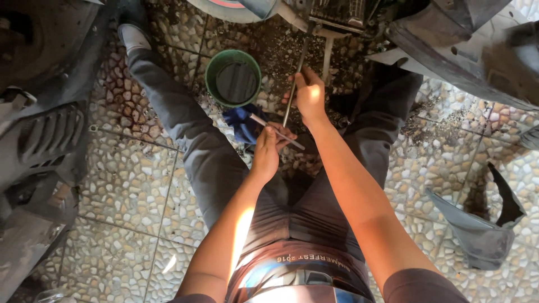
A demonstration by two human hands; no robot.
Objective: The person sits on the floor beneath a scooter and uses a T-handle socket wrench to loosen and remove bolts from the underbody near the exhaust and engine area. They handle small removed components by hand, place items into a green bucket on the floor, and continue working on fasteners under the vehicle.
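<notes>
**A:** How did the person's 2 hands stand at that moment?

**B:** The right hand [310, 92] was closed around a long thin metal rod [296, 78], fingers pressed together on its shaft. The rod ran from that fist up into the dark machinery [337, 17] at the top of the view. The left hand [266, 151] pinched a slim light-coloured stick-like tool [276, 132] between thumb and fingers; it lay slanted, just below the rod and close to crossing it.

**A:** And around them?

**B:** A green bucket [233, 77] stood on the pebble-patterned floor [129, 191] near the left hand, with a blue rag [242, 122] just beside it. The person sat with legs in grey trousers [191, 140] spread either side. A loose grey panel [483, 230] lay well apart, to the right.

**A:** What could have gone wrong from there?

**B:** Judging by the view, the rod could have slipped in the right fist if the metal was oily, and its far end could have jumped off whatever it met in the machinery; that contact point was too dark to see. The thin tool, held only by a pinch, could have dropped into the grit. A knock of the left forearm could also have tipped the bucket, since it stood so close.
</notes>
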